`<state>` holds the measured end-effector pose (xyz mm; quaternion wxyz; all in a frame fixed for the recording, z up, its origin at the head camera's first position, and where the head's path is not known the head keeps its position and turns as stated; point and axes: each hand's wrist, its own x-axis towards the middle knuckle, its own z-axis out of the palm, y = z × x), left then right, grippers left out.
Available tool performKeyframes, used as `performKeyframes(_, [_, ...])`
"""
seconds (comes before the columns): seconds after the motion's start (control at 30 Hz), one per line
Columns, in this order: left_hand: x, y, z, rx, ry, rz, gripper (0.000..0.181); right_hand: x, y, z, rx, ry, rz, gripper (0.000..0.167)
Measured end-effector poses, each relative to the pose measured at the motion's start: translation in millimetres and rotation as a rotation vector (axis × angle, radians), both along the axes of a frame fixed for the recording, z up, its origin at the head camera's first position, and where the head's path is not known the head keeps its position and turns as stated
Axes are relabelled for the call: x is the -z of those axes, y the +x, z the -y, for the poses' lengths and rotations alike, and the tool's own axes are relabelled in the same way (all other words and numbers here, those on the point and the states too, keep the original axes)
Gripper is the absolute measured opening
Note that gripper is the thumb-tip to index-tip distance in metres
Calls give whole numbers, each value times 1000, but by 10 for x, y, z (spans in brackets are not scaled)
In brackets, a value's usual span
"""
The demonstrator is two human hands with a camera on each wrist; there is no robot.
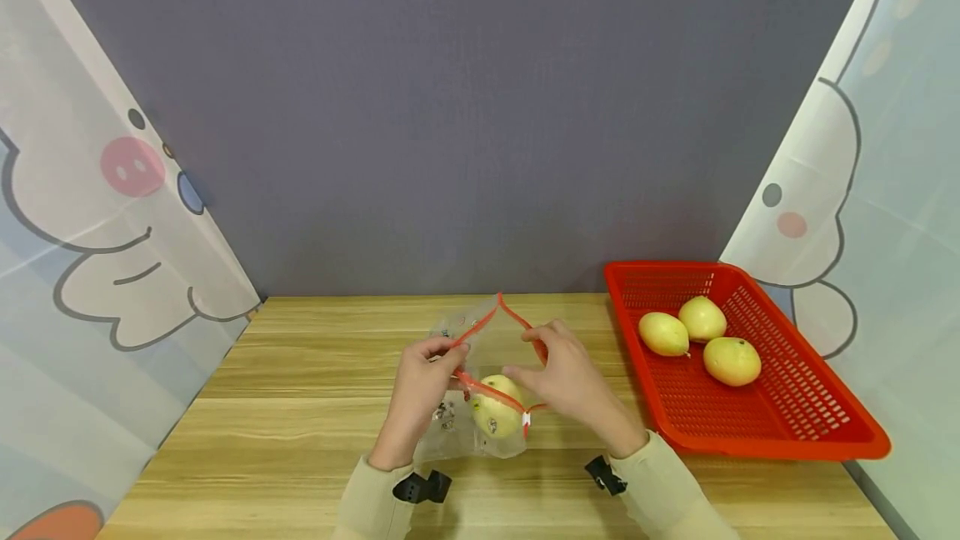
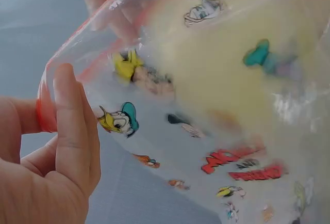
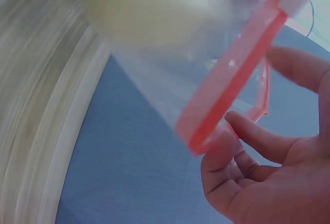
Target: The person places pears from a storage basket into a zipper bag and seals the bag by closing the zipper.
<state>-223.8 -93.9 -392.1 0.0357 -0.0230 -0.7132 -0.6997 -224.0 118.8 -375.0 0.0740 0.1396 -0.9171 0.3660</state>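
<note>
A clear plastic zip bag [image 1: 448, 443] with a red zip edge, a white slider and cartoon prints is held with its mouth spread wide. Inside it sits a pale yellow round fruit [image 1: 491, 422], melon-like, blurred through the plastic in both wrist views. My left hand [image 1: 422, 386] pinches the red edge at the left of the mouth, thumb on one side, as the left wrist view also shows. On the opposite side, my right hand [image 1: 567, 373] grips the red edge between thumb and fingers; its index finger [image 3: 299, 69] stands apart.
A red plastic basket [image 1: 765, 432] stands at the right of the wooden table [image 1: 300, 415], with three similar yellow fruits [image 1: 732, 361] in it. Behind the table rises a grey panel [image 1: 450, 123], with cartoon-printed curtains [image 1: 67, 215] at the sides.
</note>
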Motion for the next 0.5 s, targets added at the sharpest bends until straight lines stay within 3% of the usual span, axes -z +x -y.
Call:
performKeyframes(0.17, [5,-18,13,-13,15,7,16,4,-21,-15,-15,14,-21,43])
performKeyframes(0.5, [-23,-23,32,-20,39,-4,15,-50,-42,-18,-4,46,-20,45])
